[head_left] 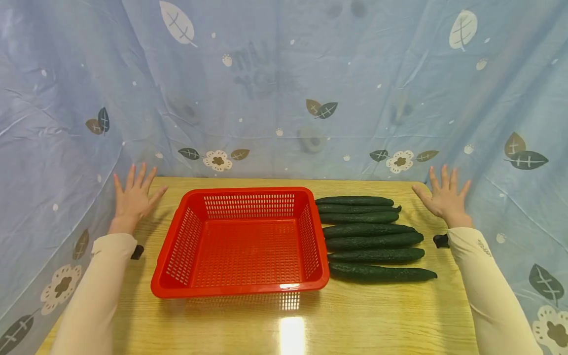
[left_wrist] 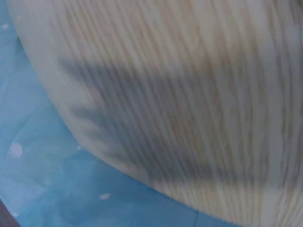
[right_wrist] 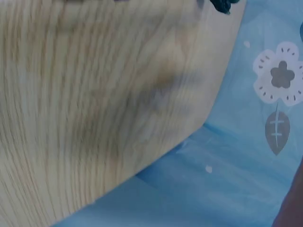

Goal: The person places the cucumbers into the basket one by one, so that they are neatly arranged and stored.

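Note:
In the head view my left hand (head_left: 132, 197) is spread with straight fingers above the table's far left corner, holding nothing. My right hand (head_left: 445, 198) is likewise spread at the far right corner and holds nothing. Between them stands a red plastic basket (head_left: 239, 292) with slotted walls, and nothing lies in it. Several dark green cucumbers (head_left: 372, 241) lie side by side to the basket's right, their left ends close to its wall. The right hand is nearest to the cucumbers, the left to the basket. A cucumber tip (right_wrist: 221, 4) shows at the top of the right wrist view.
The light wood table (head_left: 377, 320) carries the basket and cucumbers. A blue curtain (head_left: 275, 98) with leaf and flower prints rises behind and along both sides. In the left wrist view a hand's shadow falls on the wooden tabletop (left_wrist: 213, 61).

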Demonstrator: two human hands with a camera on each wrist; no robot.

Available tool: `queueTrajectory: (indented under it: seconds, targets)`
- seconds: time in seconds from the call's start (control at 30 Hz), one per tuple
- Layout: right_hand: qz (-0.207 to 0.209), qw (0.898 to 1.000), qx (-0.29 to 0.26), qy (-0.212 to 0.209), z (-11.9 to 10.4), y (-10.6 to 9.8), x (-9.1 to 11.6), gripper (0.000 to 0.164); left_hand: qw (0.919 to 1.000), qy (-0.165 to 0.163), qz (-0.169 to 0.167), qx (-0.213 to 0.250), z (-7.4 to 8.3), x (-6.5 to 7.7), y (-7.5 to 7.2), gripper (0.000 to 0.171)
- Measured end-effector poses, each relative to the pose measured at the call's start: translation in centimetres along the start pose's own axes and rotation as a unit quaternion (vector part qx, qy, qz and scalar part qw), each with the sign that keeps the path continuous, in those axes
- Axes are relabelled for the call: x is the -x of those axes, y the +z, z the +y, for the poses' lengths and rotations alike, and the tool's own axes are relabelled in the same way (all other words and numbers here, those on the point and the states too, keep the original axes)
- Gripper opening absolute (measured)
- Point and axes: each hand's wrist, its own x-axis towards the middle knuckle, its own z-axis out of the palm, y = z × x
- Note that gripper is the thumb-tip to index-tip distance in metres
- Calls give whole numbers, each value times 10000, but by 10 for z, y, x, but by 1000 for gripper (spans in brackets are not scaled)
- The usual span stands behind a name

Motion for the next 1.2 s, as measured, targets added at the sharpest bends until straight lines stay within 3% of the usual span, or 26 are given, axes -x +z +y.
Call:
queueTrajectory:
  seconds: [0.43,0.73,1.2]
  targets:
    - [-668,9970,-375,-94,-8,-1,14,82,9936,-410,-499,925,5,14,3,77]
    - [-586,9963,-566,-262,-13,2,30,77,9844,-624,-721,1479,10,22,-3,79]
    - [-329,9941,-843,-594,-24,12,70,73,9699,-581,-1086,2099,30,38,-17,75]
